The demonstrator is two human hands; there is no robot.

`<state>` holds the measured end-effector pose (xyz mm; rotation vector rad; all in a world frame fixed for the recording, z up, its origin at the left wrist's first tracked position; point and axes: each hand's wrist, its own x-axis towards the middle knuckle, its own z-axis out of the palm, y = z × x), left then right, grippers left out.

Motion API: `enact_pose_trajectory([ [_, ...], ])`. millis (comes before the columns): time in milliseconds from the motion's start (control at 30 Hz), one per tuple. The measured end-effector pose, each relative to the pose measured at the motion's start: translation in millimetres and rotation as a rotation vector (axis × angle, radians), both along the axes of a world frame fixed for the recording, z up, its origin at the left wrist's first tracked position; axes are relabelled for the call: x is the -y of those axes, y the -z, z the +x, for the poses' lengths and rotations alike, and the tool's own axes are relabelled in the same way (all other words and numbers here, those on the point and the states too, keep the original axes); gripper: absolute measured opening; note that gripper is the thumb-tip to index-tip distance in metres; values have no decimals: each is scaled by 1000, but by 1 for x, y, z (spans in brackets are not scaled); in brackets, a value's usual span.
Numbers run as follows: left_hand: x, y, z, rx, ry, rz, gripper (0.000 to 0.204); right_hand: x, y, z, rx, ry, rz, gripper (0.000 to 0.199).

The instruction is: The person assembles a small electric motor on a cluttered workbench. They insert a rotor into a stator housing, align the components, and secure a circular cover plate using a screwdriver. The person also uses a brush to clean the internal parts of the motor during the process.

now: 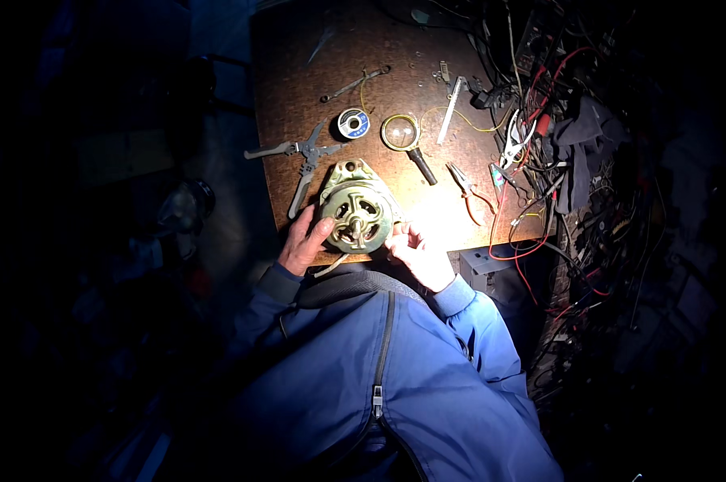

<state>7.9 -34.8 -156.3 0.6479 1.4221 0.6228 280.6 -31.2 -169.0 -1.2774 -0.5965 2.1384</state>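
Note:
A round metal electric motor [358, 210] with slotted openings and a shaft at its centre rests near the table's front edge. My left hand [302, 243] grips its left side, thumb on the rim and fingers partly hidden behind. At the lower right rim, my right hand [417, 255] is closed with bent fingers against the housing; its fingertips are partly hidden. A pale cable [331, 266] comes out from under the motor beside my left hand. Just beyond the motor lie a grey multi-tool plier [307, 153] with spread handles and a solder spool [353, 124].
Farther back on the brown table [298, 80] are a wrench [355, 83], a magnifying glass [401, 132] and a white strip [452, 111]. Orange-handled pliers [470, 193] lie right of the motor. Tangled wires [552, 181], locking pliers [515, 140] and dark cloth [585, 132] crowd the right side.

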Motion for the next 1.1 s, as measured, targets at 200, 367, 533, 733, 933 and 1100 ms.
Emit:
enact_pose_trajectory([
  [200, 2, 7, -2, 62, -19, 5, 85, -5, -9, -4, 70, -4, -7, 16],
  [367, 0, 6, -3, 87, -19, -8, 81, -3, -9, -7, 119, 64, 89, 16],
  [533, -3, 0, 0, 107, -40, -16, 79, 3, 4, -6, 74, 38, 38, 23],
  [733, -4, -3, -1, 109, -28, -3, 78, -2, -1, -9, 205, -3, 148, 19],
  [933, -5, -2, 0, 116, -28, -18, 79, -8, -10, -11, -13, 69, 6, 17],
  [1100, -5, 1, -1, 80, -33, -38, 75, -8, -11, -12, -15, 133, -58, 22],
])
